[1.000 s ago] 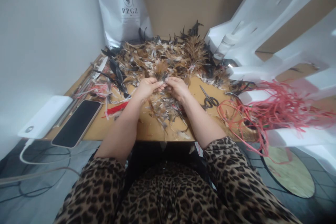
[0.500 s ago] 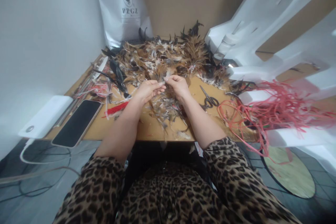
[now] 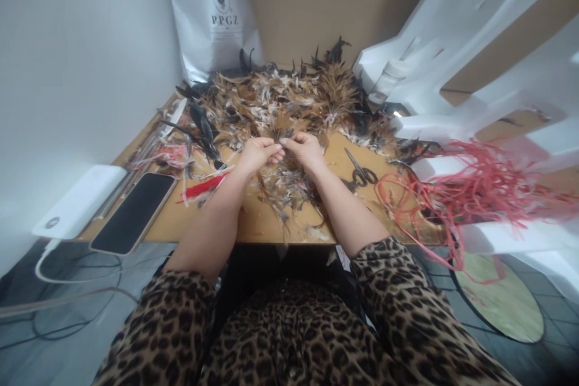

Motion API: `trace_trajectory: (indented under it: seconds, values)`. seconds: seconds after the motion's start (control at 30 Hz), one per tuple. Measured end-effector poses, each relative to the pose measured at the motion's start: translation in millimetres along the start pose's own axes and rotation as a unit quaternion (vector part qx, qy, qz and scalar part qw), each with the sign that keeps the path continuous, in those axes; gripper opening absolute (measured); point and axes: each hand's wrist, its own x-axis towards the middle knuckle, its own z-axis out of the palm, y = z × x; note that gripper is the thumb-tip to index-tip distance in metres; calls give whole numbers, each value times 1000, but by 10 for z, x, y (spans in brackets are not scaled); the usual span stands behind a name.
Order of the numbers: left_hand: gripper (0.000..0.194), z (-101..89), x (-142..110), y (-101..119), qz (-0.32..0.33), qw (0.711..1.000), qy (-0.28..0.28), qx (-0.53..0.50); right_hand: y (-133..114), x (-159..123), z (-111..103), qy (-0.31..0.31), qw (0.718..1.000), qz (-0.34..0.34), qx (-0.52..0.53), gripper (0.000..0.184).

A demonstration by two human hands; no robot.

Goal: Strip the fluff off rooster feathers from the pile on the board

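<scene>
My left hand (image 3: 260, 154) and my right hand (image 3: 304, 149) meet over the middle of the table, fingertips almost touching. Both are closed in a pinch on a small feather (image 3: 281, 131), whose brown and grey vane seems to stand up beyond the fingers. It partly blends into the pile behind. A large heap of brown and white feathers (image 3: 271, 96) spreads along the back. Below my wrists lies a scatter of loose grey-brown feathers (image 3: 289, 190).
Black-handled scissors (image 3: 360, 172) lie right of my right forearm. Pink-red ribbon strips (image 3: 474, 187) tangle at the right. At the left are a phone (image 3: 132, 212), a white power bank (image 3: 81, 200), black feathers (image 3: 203, 129) and a red bundle (image 3: 203, 185). A white bag (image 3: 217, 30) stands behind.
My fingertips have shifted slightly, and my right hand has come a little lower and closer to the left. The pale tuft above my right fingers no longer shows. Other things stay put.
</scene>
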Motion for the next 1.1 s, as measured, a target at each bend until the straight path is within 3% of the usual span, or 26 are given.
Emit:
trace_trajectory:
  seconds: [0.2,0.4,0.57,0.7,0.83,0.97,1.1]
  values:
    - [25,22,-15,1,-13,1000,-15,-9,-5,7,-14,7,998,51,39,41]
    - [27,-4,-8,-19,0,999,-29,23,-8,8,-9,-32,993,83,76,40]
    - [27,-45,8,-5,17,1000,8,7,-41,65,-131,-34,996,55,55,34]
    - [27,-88,34,-19,21,999,28,-17,-97,104,-260,-41,998,30,-35,27]
    - [26,-97,45,-36,23,999,35,-25,-189,96,-332,-124,983,22,-130,20]
    - [25,-84,37,-18,27,998,43,-44,-262,76,-390,-237,944,34,-226,18]
    - [25,-84,33,-13,28,998,44,-42,-229,58,-431,-276,912,44,-299,14]
